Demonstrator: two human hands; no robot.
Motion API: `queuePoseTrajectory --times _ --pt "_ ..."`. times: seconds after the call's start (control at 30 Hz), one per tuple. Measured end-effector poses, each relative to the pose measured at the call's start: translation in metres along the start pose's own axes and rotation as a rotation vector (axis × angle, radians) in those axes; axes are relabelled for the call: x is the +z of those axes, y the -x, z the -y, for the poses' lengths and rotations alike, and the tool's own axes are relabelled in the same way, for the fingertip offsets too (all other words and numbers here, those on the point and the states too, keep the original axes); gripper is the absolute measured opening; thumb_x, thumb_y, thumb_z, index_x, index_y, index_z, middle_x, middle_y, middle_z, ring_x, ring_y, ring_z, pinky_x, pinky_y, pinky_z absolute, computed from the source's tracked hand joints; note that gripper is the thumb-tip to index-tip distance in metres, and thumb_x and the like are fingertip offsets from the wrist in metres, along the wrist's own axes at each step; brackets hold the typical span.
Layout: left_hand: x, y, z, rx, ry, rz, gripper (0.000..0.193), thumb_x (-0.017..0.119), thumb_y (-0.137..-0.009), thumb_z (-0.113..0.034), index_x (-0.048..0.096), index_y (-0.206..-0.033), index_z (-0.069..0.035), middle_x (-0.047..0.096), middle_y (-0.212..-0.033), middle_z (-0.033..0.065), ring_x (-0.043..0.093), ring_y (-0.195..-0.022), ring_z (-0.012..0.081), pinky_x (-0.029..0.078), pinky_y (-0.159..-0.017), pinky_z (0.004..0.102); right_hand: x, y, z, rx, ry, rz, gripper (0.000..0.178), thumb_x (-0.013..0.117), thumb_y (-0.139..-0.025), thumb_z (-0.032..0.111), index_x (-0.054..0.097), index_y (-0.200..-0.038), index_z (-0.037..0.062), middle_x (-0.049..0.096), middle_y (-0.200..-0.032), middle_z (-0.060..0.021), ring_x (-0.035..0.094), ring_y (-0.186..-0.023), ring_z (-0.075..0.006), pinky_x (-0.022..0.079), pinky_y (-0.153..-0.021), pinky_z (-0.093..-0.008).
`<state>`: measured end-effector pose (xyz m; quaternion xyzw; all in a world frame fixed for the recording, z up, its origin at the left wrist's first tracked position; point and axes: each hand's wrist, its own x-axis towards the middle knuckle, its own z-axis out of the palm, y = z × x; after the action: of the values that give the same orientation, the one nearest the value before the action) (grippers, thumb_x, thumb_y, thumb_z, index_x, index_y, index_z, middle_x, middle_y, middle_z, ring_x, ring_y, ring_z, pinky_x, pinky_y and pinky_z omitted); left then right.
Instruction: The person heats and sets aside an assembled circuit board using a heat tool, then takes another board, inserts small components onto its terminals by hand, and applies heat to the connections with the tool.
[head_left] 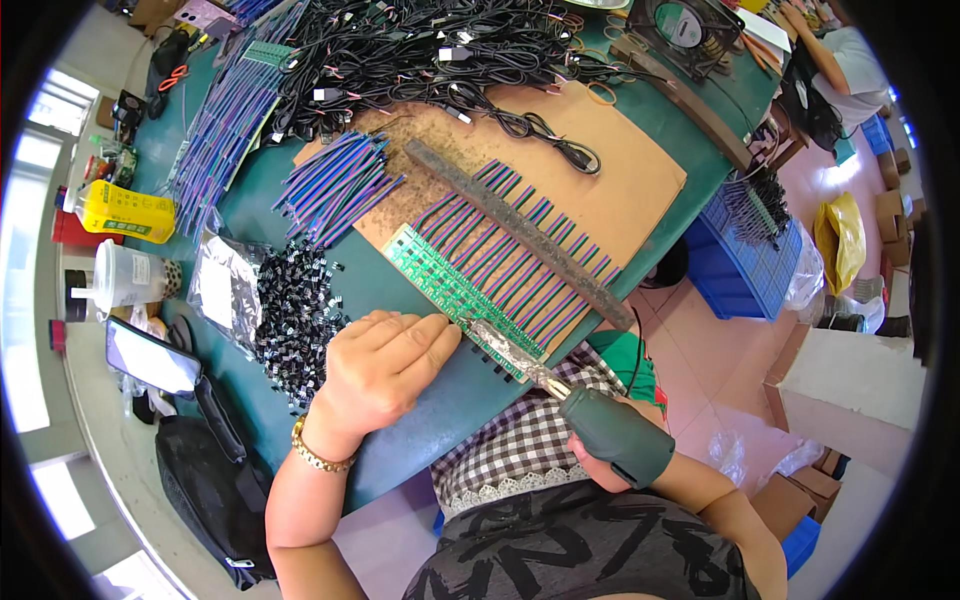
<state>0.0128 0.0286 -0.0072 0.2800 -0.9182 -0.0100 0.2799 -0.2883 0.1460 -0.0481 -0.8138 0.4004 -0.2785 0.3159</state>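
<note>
My right hand [598,464] grips the dark green handle of a soldering iron [618,437], whose crusted metal shaft points up and left to the near edge of a green circuit board panel [440,272]. Beside the iron's tip my left hand [385,362] is closed in a pinch at the same edge; what its fingertips hold is hidden. Several small black connectors sit along the board's near edge by the shaft. Rows of purple, green and black wires [480,235] run from the board's far side, under a long dark metal bar [520,232] that lies across them.
A brown cardboard sheet [640,175] lies beneath the wires. Left of the board are a heap of small black connectors [295,325], a plastic bag [225,280] and a wire bundle [335,190]. Black cables [400,50] pile at the back. A blue crate [745,260] stands right.
</note>
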Motion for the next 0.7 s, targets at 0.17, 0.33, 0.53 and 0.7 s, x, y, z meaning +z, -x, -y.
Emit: queuePoseTrajectory --times 0.17,0.33,0.53,0.7 --pt "0.001 0.006 -0.002 -0.035 -0.007 0.034 0.025 0.071 -0.07 -0.008 0.071 -0.093 -0.001 0.07 -0.09 0.0087 0.067 -0.071 0.0204 0.055 -0.061 0.0311 0.009 0.004 0.003 0.322 -0.315 0.036 0.027 0.073 -0.07 0.015 0.068 -0.095 0.0065 0.066 -0.081 -0.0068 0.065 -0.065 -0.0254 0.053 -0.056 -0.0338" --pt "0.0 0.003 -0.002 -0.026 -0.019 0.036 0.026 0.074 -0.068 -0.007 0.071 -0.093 -0.002 0.07 -0.089 0.0077 0.067 -0.071 0.0199 0.054 -0.06 0.0304 0.026 0.032 -0.018 0.137 -0.175 0.033 0.041 0.075 -0.064 0.023 0.072 -0.101 0.0048 0.068 -0.089 -0.0077 0.067 -0.067 -0.0233 0.055 -0.056 -0.0309" --pt "0.0 0.003 -0.004 -0.026 -0.041 0.032 0.026 0.073 -0.068 -0.007 0.071 -0.093 -0.002 0.069 -0.089 0.0071 0.067 -0.071 0.0191 0.054 -0.061 0.0299 0.02 0.03 -0.011 0.522 -0.554 0.102 0.01 0.067 -0.08 0.004 0.064 -0.089 0.0079 0.065 -0.076 -0.0047 0.066 -0.066 -0.0207 0.053 -0.06 -0.0306" --pt "-0.001 0.002 -0.005 -0.02 -0.068 0.054 0.026 0.073 -0.068 -0.007 0.071 -0.093 -0.002 0.069 -0.089 0.0068 0.067 -0.072 0.0187 0.054 -0.061 0.0297 0.01 0.021 -0.006 0.273 -0.183 0.11 0.007 0.066 -0.079 0.005 0.063 -0.078 0.011 0.066 -0.074 -0.0034 0.067 -0.065 -0.0211 0.053 -0.059 -0.0312"
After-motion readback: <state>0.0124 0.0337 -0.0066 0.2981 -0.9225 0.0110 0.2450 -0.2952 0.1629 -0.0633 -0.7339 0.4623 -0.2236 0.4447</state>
